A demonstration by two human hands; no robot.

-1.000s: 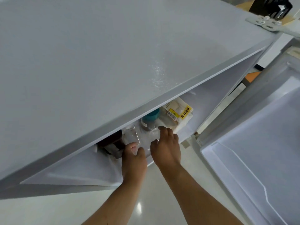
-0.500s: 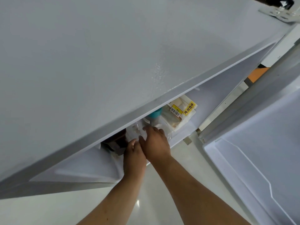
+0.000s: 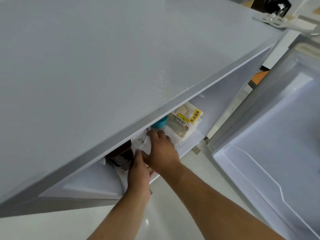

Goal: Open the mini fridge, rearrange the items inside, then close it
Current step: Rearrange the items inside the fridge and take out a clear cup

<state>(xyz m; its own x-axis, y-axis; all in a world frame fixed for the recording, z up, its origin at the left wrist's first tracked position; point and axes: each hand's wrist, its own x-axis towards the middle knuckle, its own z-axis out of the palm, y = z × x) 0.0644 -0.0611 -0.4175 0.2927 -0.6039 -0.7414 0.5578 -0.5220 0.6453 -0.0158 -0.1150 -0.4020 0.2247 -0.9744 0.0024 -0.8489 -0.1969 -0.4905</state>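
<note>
The mini fridge (image 3: 121,70) fills most of the view from above, its grey top nearest the camera and its door (image 3: 270,144) swung wide open to the right, so the opening step looks done and the rearranging is in hand. Only a strip of the inside shows below the fridge's front edge. In that strip, at the middle, sits a clear plastic container (image 3: 142,144), and both hands are on it. The right hand (image 3: 161,153) lies over its right side with fingers curled down around it. The left hand (image 3: 139,172) comes in from below against its near left corner; its fingertips are hidden behind the right hand, so I cannot tell how tightly they close.

Just behind the container, under the fridge's front edge, a teal cap (image 3: 160,122) shows; whatever it tops is mostly hidden. To the right of that lies a bagged loaf of bread (image 3: 183,123) with a yellow label. To the left of the container stands a dark jar (image 3: 121,156), touching or nearly touching it.

The next move likely calls for a firm two-handed hold, then lifting or sliding the container clear of the jar and cap without tipping either.
</note>
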